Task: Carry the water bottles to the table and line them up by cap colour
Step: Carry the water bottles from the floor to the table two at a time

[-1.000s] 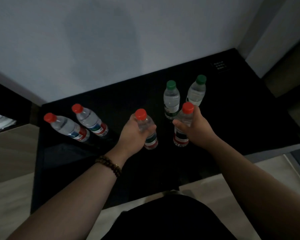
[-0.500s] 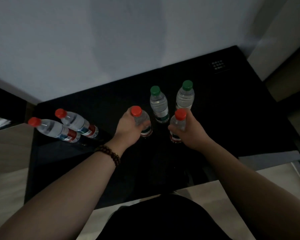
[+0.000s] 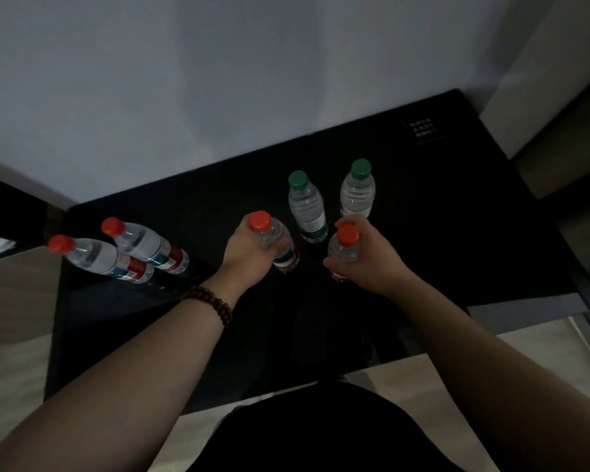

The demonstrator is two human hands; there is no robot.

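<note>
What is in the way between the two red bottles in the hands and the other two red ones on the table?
Nothing visible. The left hand and right hand each grip a red-capped bottle. Between them and the standing red-capped pair lies only bare black table. The green-capped bottles stand behind, out of that path.

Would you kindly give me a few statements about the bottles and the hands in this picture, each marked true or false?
1. Six bottles are on the black table. True.
2. The left hand is empty. False: it grips a red-capped bottle.
3. The right hand holds a green-capped bottle. False: its bottle has a red cap.
4. Two green-capped bottles stand just beyond the hands. True.
5. The two red-capped bottles at the table's left are being touched. False: no hand is near them.
</note>
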